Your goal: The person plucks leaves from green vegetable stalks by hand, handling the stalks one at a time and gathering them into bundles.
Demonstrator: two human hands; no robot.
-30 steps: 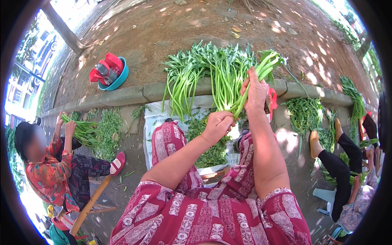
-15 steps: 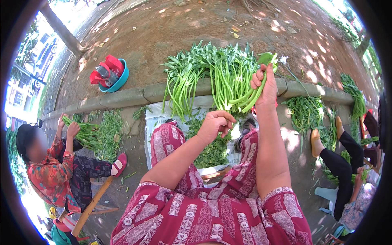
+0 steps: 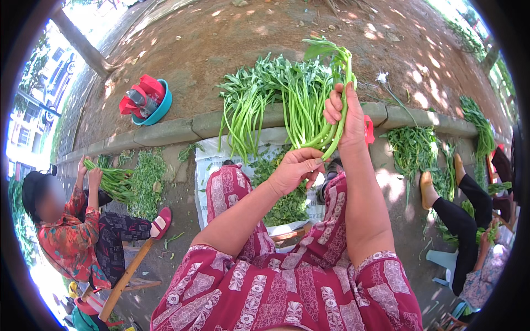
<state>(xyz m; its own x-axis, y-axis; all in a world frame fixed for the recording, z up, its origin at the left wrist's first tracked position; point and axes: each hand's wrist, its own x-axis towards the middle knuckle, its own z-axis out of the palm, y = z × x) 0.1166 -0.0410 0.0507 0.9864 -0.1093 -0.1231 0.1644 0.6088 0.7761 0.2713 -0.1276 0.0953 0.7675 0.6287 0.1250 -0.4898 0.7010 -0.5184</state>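
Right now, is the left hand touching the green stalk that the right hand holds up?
Touching. The head view shows the left hand pinching the lower end of the green stalk, while the right hand grips it higher up.

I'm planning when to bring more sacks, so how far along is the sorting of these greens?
Done: trimmed leafy bits lie heaped on the white sack by the person's knees. In hand: the right hand lifts one long green stalk while the left hand pinches its lower end. Left: a large spread of long-stemmed greens lies over the stone curb, so plenty seems unsorted.
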